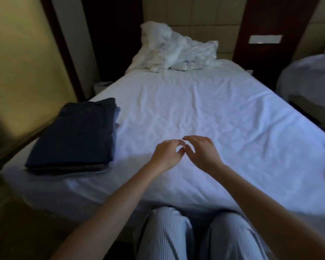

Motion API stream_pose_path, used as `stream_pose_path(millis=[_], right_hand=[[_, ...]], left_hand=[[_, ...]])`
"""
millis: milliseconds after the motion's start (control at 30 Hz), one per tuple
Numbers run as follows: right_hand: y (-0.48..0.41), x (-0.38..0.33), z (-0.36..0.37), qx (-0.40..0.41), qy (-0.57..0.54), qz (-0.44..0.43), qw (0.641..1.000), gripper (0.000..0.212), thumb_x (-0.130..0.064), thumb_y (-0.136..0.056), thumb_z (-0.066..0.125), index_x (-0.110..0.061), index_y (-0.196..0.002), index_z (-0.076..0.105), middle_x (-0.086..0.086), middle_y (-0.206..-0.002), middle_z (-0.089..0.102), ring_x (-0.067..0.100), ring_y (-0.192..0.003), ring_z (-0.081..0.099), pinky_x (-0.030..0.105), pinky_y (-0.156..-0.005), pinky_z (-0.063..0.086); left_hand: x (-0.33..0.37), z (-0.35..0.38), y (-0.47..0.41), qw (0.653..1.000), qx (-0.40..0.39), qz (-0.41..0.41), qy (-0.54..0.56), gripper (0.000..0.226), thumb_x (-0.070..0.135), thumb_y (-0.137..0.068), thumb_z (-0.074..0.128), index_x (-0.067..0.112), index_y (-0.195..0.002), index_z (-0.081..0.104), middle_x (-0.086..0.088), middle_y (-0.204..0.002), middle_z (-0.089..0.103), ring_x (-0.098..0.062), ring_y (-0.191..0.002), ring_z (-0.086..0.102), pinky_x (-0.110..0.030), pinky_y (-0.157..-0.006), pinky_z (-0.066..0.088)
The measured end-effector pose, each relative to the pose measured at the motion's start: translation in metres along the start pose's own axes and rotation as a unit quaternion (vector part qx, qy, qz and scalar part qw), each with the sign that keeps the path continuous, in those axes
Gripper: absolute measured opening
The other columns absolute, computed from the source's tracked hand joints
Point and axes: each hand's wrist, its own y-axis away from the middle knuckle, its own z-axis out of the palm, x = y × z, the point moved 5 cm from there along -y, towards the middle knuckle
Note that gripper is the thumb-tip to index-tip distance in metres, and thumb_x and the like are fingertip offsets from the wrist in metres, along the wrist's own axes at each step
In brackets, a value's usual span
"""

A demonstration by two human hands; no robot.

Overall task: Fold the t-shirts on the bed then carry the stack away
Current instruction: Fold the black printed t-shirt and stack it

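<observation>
A stack of folded t-shirts [73,137], dark navy on top with greyer layers beneath, lies at the near left corner of the white bed [214,113]. My left hand [165,153] and my right hand [201,150] hover side by side over the bare sheet in the middle near the foot of the bed, well to the right of the stack. Their fingers are loosely curled, their fingertips almost touch, and they hold nothing.
A crumpled white duvet and pillow [174,49] are heaped at the headboard end. A yellow wall [17,62] runs close along the left side. Another bed [311,77] stands to the right. My knees in striped trousers [195,235] press against the bed's foot.
</observation>
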Motion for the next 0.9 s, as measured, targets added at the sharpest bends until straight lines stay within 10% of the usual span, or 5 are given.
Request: stream_pose_path(millis=[267, 600, 733, 900], right_hand=[[0.087, 0.153, -0.093, 0.046, 0.066, 0.179, 0.981, 0.027, -0.014, -0.092, 0.05, -0.015, -0.115, 0.063, 0.002, -0.113, 0.067, 0.024, -0.11, 0.059, 0.032, -0.094, 0.036], [0.197, 0.289, -0.174, 0.116, 0.204, 0.363, 0.902, 0.04, -0.022, -0.086, 0.058, -0.011, -0.125, 0.056, 0.01, -0.128, 0.055, 0.034, -0.118, 0.046, 0.041, -0.096, 0.031], [0.214, 0.337, -0.172, 0.004, 0.196, 0.495, 0.847, 0.069, -0.051, -0.086, 0.055, -0.023, -0.145, 0.03, 0.005, -0.152, 0.025, 0.033, -0.135, 0.024, 0.044, -0.106, 0.021], [0.202, 0.339, -0.155, 0.047, 0.086, 0.527, 0.844, 0.04, -0.041, -0.099, 0.036, -0.029, -0.135, 0.049, 0.0, -0.153, 0.028, 0.035, -0.142, 0.013, 0.051, -0.113, 0.006]], left_hand=[[0.115, 0.126, -0.053, 0.982, -0.142, 0.094, 0.077, 0.041, 0.025, -0.096, 0.049, 0.013, -0.135, 0.046, -0.009, -0.137, 0.052, -0.026, -0.126, 0.048, -0.036, -0.105, 0.036], [0.197, 0.21, -0.072, 0.988, -0.036, 0.145, -0.028, 0.067, 0.053, -0.075, 0.014, 0.031, -0.122, 0.056, 0.012, -0.132, 0.055, -0.018, -0.123, 0.046, -0.032, -0.097, 0.033], [0.191, 0.213, -0.076, 0.984, -0.007, 0.166, -0.057, 0.069, 0.055, -0.074, 0.012, 0.034, -0.124, 0.055, 0.015, -0.131, 0.055, -0.013, -0.122, 0.047, -0.03, -0.097, 0.035], [0.192, 0.216, -0.077, 0.984, 0.029, 0.171, -0.033, 0.064, 0.052, -0.075, 0.021, 0.029, -0.117, 0.063, 0.01, -0.125, 0.061, -0.019, -0.118, 0.053, -0.031, -0.094, 0.038]])
